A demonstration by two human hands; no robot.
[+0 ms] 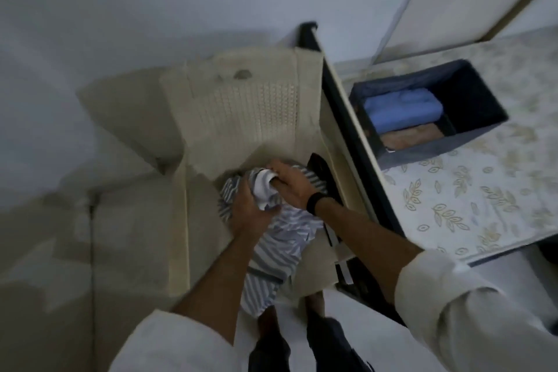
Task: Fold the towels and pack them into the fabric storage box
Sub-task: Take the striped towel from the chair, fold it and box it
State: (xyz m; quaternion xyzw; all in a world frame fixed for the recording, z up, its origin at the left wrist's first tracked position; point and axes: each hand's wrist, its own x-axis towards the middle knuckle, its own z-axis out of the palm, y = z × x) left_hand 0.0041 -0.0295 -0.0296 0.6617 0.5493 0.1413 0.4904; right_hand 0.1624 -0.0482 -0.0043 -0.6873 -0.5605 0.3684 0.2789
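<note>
Both hands gripped a crumpled blue-and-white striped towel on the seat of a cream plastic chair — the left hand clutching its bunched side, the right hand closed round a white fold. The dark blue fabric storage box sat well apart on the leaf-patterned bed — a folded blue towel and a brown towel inside.

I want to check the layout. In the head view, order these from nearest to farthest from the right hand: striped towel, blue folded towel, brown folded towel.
1. striped towel, gripped by the right hand on the chair.
2. brown folded towel, near end of the fabric storage box.
3. blue folded towel, behind the brown one.
</note>
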